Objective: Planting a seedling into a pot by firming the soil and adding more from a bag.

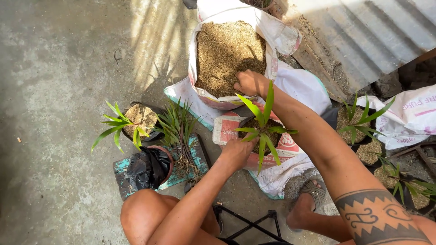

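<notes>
The right hand is plunged into the brown husk-like filling of a large white sack that stands open at the far edge of the concrete floor; the fingers are curled into the material, though whether any of it is gripped cannot be told, since the fingertips are buried. The left hand is closed around the base of a young green seedling, which is held upright in a small dark planting bag set on a flattened red-and-white sack just in front of the open one. Near the left hand, a bundle of bare-rooted seedlings is laid on a worn turquoise board, beside a clay pot stuffed with black plastic. A potted seedling is seen behind that pot. More potted seedlings are grouped at the right, by another white sack.
</notes>
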